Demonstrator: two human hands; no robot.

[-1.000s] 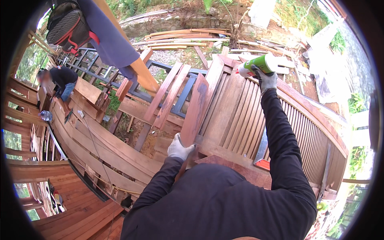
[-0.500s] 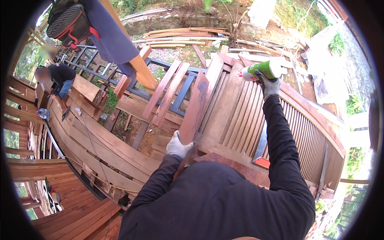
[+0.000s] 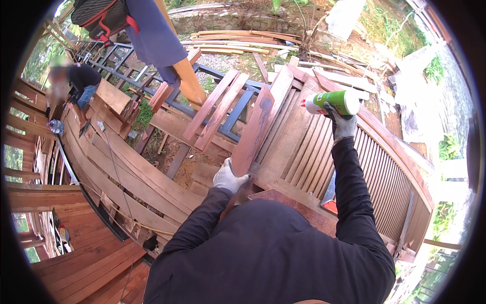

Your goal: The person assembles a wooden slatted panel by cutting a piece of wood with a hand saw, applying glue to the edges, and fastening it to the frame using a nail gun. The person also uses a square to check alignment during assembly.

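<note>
1. The slatted panel (image 3: 379, 172) lies before you.
2. Left of the panel, the dark-smeared board (image 3: 251, 129) slants outward — your left hand (image 3: 229, 177) grips its near end, seemingly for steadiness.
3. Above the panel, your right hand (image 3: 344, 124) is wrapped round the green-and-white bottle (image 3: 331, 103) — sideways, perhaps for a secure hold.

We wear white-and-grey gloves (image 3: 229, 176) and black sleeves (image 3: 354, 175); our bottle (image 3: 340, 102) is green and white, our board (image 3: 251, 130) reddish-brown, dark-blotched.
</note>
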